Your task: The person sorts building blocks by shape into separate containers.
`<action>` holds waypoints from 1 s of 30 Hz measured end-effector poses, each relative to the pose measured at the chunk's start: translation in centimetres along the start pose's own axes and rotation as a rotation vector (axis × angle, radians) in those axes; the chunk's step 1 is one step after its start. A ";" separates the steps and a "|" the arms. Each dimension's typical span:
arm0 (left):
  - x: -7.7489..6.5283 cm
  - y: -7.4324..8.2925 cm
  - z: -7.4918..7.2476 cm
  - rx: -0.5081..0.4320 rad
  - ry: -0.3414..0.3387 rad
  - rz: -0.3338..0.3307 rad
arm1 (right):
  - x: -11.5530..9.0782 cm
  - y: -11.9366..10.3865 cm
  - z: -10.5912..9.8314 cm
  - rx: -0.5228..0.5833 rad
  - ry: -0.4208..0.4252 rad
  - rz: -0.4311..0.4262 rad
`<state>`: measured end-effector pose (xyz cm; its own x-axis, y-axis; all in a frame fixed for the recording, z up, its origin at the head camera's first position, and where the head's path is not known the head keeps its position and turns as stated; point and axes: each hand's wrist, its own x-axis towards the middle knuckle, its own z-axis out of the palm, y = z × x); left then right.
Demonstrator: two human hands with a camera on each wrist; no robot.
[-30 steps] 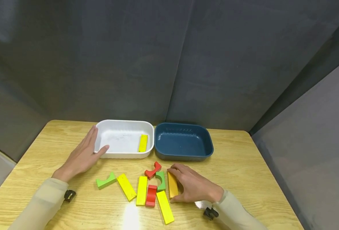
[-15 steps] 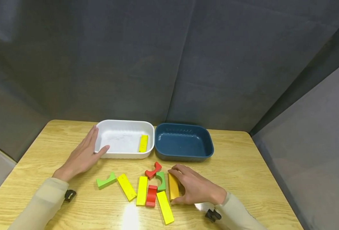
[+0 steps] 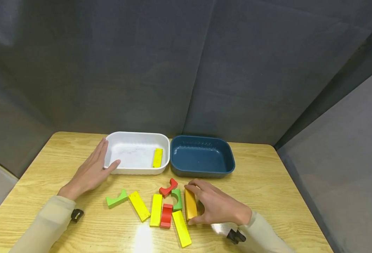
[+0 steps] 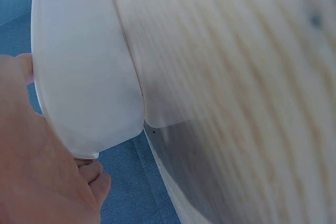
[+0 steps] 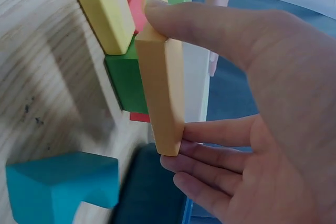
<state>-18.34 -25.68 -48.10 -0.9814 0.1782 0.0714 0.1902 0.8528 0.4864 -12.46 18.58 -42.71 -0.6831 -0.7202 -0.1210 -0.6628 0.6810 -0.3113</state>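
Note:
My right hand (image 3: 217,205) grips an orange rectangular block (image 3: 190,204) by its two ends, thumb at the near end and fingertips at the far one. Whether that block (image 5: 160,93) touches the table cannot be told. Left of it lie a green arch block (image 3: 178,200), a red arch block (image 3: 166,216) and a yellow rectangular block (image 3: 181,229). Over at the white tray (image 3: 132,171), my left hand (image 3: 89,170) rests with straight fingers along the left side and the thumb across the front rim. One yellow block (image 3: 157,157) lies inside that tray, at its right end.
Beside the white tray stands a dark blue tray (image 3: 201,173). Further blocks lie in front: red (image 3: 168,188), green (image 3: 116,199) and two yellow, one (image 3: 139,206) left of the other (image 3: 155,210). A blue block (image 5: 63,187) shows only in the right wrist view.
My right wrist has shifted slightly to the right, and the orange block a little with it. The left hand and the trays have stayed in place.

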 end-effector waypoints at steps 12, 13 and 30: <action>-0.1 0.0 0.0 -0.007 0.003 0.010 | -0.1 -0.7 -1.6 -0.016 0.012 -0.009; -0.1 -0.1 0.1 -0.007 0.004 0.011 | -0.1 -0.7 -1.7 -0.019 0.015 -0.015; 0.0 0.0 0.1 -0.013 0.009 0.016 | 1.3 -1.2 -4.2 -0.045 0.052 -0.037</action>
<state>-18.30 -25.68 -48.16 -0.9785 0.1871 0.0873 0.2055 0.8432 0.4968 -13.86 17.41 -38.58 -0.6726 -0.7376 -0.0603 -0.6999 0.6604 -0.2720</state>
